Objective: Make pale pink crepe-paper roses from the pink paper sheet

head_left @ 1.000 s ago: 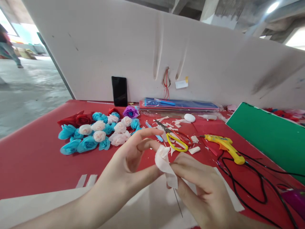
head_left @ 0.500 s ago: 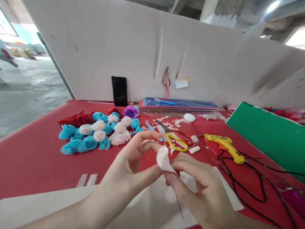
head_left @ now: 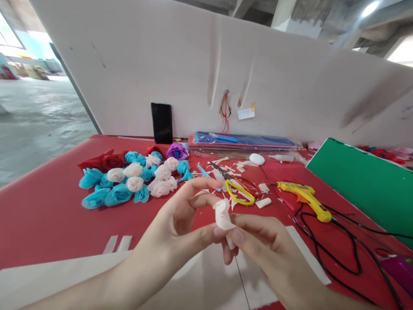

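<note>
Between my two hands is a small pale paper flower [head_left: 223, 215], its petals wrapped in a tight curl. My left hand [head_left: 183, 224] pinches its left side between thumb and fingers, the index finger arched above. From the right, thumb and fingertips of my right hand [head_left: 261, 241] close on the flower's lower edge. A thin dark wire stem [head_left: 241, 280] hangs down below it, over a white sheet [head_left: 200, 280]. Beyond the fingertips lie scissors [head_left: 240, 191] with one yellow and one red handle, among pale paper scraps [head_left: 263, 203].
Blue, white and red paper flowers [head_left: 134, 172] cluster at the left. A yellow glue gun [head_left: 305, 196] with a looping black cord [head_left: 355, 258] lies at the right, near a green board [head_left: 364, 185]. A black phone [head_left: 161, 123] leans on the white panel.
The flower has turned in my fingers and its petal edge is curled tighter. My right hand has shifted slightly, and a pale piece now shows below the flower.
</note>
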Available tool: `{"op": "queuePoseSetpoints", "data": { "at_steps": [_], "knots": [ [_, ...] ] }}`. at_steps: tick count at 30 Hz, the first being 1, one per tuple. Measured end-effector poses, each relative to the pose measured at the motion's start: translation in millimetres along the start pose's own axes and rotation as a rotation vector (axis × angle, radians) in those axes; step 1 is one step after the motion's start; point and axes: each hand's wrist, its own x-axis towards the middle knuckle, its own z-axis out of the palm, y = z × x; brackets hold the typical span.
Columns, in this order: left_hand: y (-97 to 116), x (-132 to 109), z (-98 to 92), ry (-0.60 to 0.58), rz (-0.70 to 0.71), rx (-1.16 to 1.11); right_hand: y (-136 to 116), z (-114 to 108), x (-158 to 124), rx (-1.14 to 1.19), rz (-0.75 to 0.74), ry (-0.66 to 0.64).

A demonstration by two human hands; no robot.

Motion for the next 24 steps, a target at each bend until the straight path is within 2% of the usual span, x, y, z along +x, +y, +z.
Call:
{"op": "queuePoseSetpoints", "data": {
  "at_steps": [2,8,12,18,24],
  "knots": [
    [0,0,-0.7,0.002,-0.003,-0.010,1,0,0,0.050,0.028,-0.004],
    [3,3,1.9,0.016,0.042,-0.037,-4,-3,0,0.065,-0.043,-0.007],
    [9,4,3.2,0.035,0.049,0.073,-5,-5,4,0.050,-0.065,-0.033],
    [19,7,2.2,0.006,0.038,0.169,2,-13,9,-0.103,-0.326,-0.031],
    [25,4,-1.2,-0.056,-0.060,0.094,5,-25,14,-0.152,-0.481,-0.097]
  ]
}}
